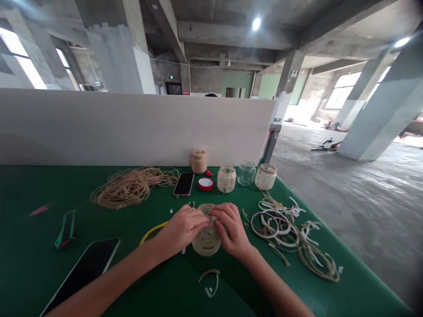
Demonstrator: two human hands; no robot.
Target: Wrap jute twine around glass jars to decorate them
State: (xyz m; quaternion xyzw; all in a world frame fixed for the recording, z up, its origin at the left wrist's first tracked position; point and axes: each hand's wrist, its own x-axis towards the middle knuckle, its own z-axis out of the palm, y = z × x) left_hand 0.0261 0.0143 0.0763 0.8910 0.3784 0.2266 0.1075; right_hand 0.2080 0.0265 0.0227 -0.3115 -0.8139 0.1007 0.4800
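Two bare hands meet at the upper part of a pale-covered glass jar (206, 245) on the green tabletop (158, 286): the left hand (185, 223) and right hand (234, 230) both have curled fingers against it, though whether they pinch anything there I cannot tell. Behind it stand a twine spool (198, 163), a red-sided tape roll (205, 185) and a clear glass jar (246, 175) between two covered jars. Loose twine (127, 189) lies farther left, near a smartphone (183, 184).
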